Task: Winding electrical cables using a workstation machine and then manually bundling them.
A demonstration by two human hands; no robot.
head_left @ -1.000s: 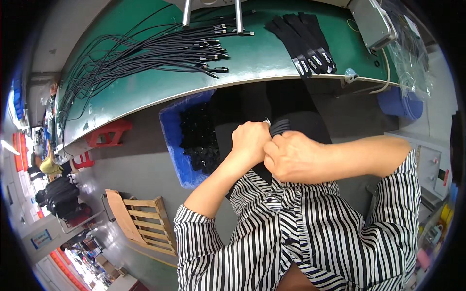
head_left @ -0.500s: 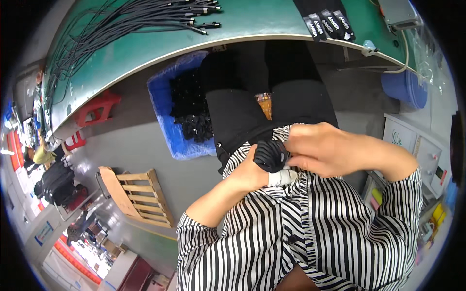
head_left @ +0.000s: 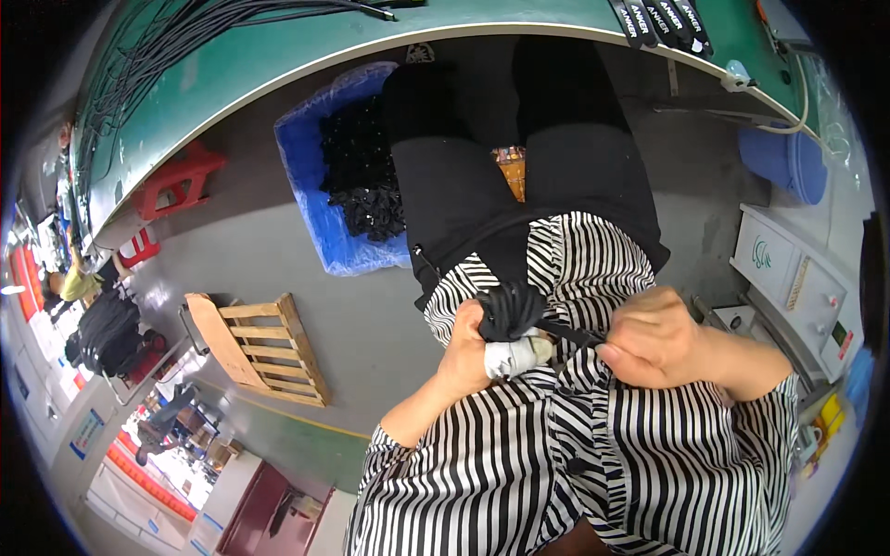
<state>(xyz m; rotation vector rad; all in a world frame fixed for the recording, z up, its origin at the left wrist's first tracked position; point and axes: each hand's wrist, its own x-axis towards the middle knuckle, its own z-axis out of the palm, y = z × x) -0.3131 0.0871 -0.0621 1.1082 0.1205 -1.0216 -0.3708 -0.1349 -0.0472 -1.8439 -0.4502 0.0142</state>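
Green bench top (head_left: 209, 79) is spanning the area well ahead of my fingers, its pale edge curving across from left to right. Striped shirt fabric (head_left: 464, 445) is lying beneath and behind my fingers. A blue bin (head_left: 301, 176), lined with film, is standing ahead and to the left of my left fingers; it is containing black pieces (head_left: 357, 171) too small to identify. Black cables (head_left: 204, 32) are lying bundled on the bench, far ahead-left of my fingers. Black straps (head_left: 663, 23) with white markings are resting side by side at the bench edge, ahead-right of my right fingers.

My left hand (head_left: 471, 350) and right hand (head_left: 654, 338) are working apart, in front of the shirt. The left fingers are curling around and gripping a black coil (head_left: 512, 310). The right thumb and fingers are pinching a narrow black strip (head_left: 573, 332), which is extending from the coil across the gap. White wrapping (head_left: 510, 358) is covering one left finger, just below the coil.
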